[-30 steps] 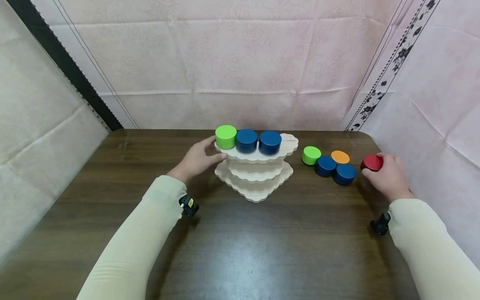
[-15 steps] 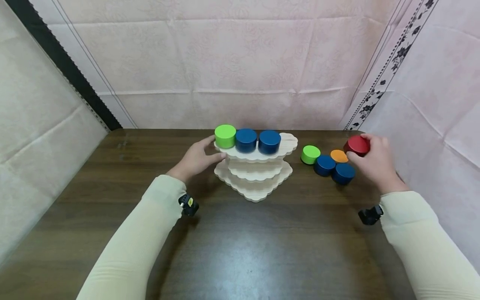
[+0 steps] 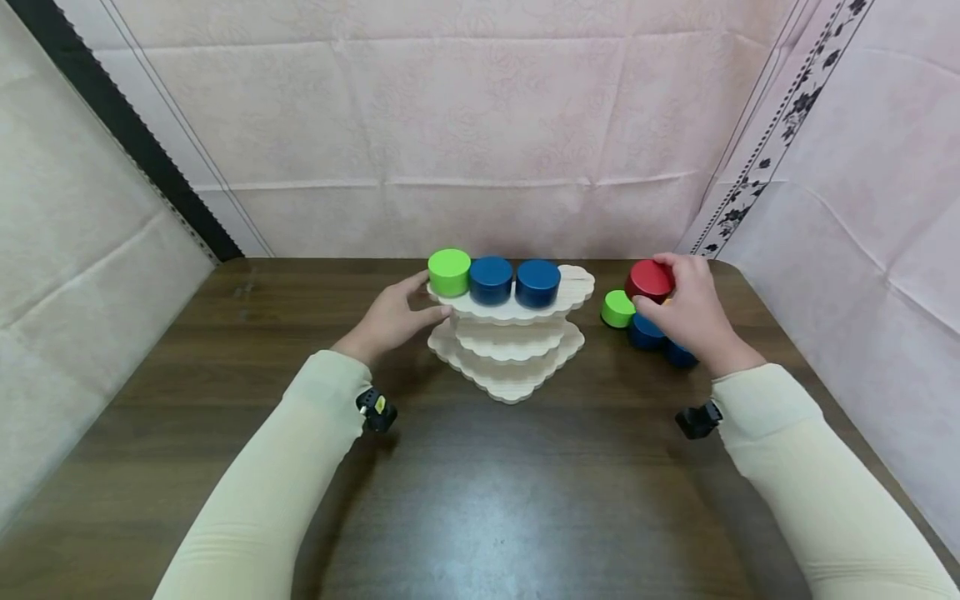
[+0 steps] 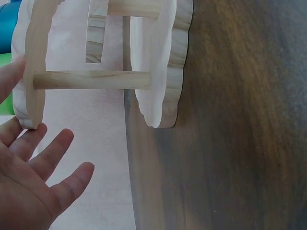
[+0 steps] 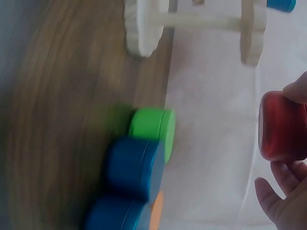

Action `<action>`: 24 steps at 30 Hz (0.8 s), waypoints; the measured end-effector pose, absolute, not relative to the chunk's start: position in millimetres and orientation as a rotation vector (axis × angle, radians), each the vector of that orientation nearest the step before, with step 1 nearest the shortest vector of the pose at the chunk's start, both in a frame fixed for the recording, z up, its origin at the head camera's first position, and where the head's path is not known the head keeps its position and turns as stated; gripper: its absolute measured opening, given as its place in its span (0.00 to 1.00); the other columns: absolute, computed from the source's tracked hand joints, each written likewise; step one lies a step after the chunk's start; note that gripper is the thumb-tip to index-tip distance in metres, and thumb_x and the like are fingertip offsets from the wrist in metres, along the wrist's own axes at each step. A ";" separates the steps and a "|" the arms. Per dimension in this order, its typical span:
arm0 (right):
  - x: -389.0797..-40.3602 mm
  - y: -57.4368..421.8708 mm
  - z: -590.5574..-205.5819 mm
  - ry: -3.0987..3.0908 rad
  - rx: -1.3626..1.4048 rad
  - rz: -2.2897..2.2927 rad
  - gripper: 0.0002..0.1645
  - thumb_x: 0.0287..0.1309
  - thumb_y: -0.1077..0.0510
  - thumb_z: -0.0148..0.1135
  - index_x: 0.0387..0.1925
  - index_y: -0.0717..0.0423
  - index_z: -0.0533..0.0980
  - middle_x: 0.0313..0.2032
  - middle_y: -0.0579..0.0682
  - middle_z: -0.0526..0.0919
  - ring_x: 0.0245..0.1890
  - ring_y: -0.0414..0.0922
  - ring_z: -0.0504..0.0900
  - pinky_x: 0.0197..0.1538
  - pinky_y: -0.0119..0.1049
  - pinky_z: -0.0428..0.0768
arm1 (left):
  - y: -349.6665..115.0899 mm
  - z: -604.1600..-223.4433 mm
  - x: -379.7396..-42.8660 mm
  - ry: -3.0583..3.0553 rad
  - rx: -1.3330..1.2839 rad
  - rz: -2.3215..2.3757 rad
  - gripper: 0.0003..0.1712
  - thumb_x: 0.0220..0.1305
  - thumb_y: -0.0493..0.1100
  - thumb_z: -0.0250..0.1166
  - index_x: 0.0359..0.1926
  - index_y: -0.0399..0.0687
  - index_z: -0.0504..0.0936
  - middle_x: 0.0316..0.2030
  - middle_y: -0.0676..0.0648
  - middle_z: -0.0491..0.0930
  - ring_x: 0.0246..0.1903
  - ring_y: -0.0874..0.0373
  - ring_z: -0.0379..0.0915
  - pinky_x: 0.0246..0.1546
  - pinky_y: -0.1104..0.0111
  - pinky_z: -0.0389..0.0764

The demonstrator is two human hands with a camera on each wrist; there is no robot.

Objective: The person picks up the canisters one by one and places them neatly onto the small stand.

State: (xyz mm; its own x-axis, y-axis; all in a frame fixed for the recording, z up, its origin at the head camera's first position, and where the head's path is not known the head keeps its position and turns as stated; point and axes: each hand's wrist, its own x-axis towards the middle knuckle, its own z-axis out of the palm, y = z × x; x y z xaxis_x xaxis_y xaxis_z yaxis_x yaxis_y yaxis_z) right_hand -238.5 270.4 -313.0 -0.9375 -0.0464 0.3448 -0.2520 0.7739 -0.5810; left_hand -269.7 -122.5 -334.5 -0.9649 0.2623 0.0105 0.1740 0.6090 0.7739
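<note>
My right hand (image 3: 692, 310) grips a round red tin (image 3: 649, 281) by its sides, raised off the table; the right wrist view shows the red tin (image 5: 283, 127) between thumb and fingers. At the middle back of the table stands a pale wooden tiered stand (image 3: 512, 380) with scalloped shelves. On its top shelf sit a green tin (image 3: 449, 273) and two blue tins (image 3: 491, 281), side by side. My left hand (image 3: 390, 319) holds the left end of that shelf, with thumb and fingertips at its edge; other fingers (image 4: 72, 187) spread free below in the left wrist view.
Beneath and beside the red tin, a second green tin (image 3: 617, 309) and two more blue tins (image 3: 647, 332) stand on the brown table (image 3: 480, 492). An orange tin (image 5: 156, 211) is mostly hidden behind them. Cloth walls (image 3: 480, 125) enclose the back and sides.
My right hand has lifted the red tin from the table's right side and carried it left, over the grouped tins. The left hand and the stand stay in place.
</note>
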 end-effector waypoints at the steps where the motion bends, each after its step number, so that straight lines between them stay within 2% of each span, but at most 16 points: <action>1: -239.6 267.1 -312.3 -2.650 0.245 0.940 0.35 0.54 0.61 0.63 0.62 0.70 0.64 0.56 0.66 0.66 0.56 0.59 0.60 0.48 0.54 0.73 | -122.6 -334.7 -269.8 2.722 0.371 1.295 0.46 0.63 0.56 0.65 0.75 0.50 0.54 0.67 0.42 0.66 0.67 0.47 0.59 0.63 0.50 0.66; 5: -243.0 254.7 -310.5 -2.627 0.305 0.965 0.33 0.53 0.62 0.63 0.60 0.70 0.67 0.54 0.64 0.68 0.55 0.57 0.61 0.48 0.51 0.71 | -122.5 -334.1 -269.6 2.721 0.377 1.294 0.46 0.63 0.56 0.65 0.75 0.50 0.54 0.67 0.42 0.66 0.67 0.45 0.59 0.64 0.50 0.65; 16: -246.6 229.2 -304.4 -2.685 0.362 0.972 0.33 0.55 0.60 0.63 0.61 0.66 0.67 0.56 0.62 0.66 0.58 0.56 0.60 0.51 0.52 0.70 | -123.7 -333.5 -269.0 2.733 0.388 1.296 0.46 0.62 0.56 0.65 0.75 0.49 0.54 0.65 0.41 0.67 0.67 0.45 0.60 0.64 0.50 0.65; 24: -250.8 214.5 -304.1 -2.719 0.412 1.009 0.34 0.55 0.59 0.63 0.63 0.66 0.65 0.59 0.61 0.63 0.59 0.55 0.60 0.51 0.52 0.74 | -122.1 -332.4 -267.4 2.735 0.403 1.296 0.45 0.63 0.55 0.65 0.75 0.48 0.55 0.65 0.41 0.67 0.66 0.45 0.60 0.64 0.51 0.65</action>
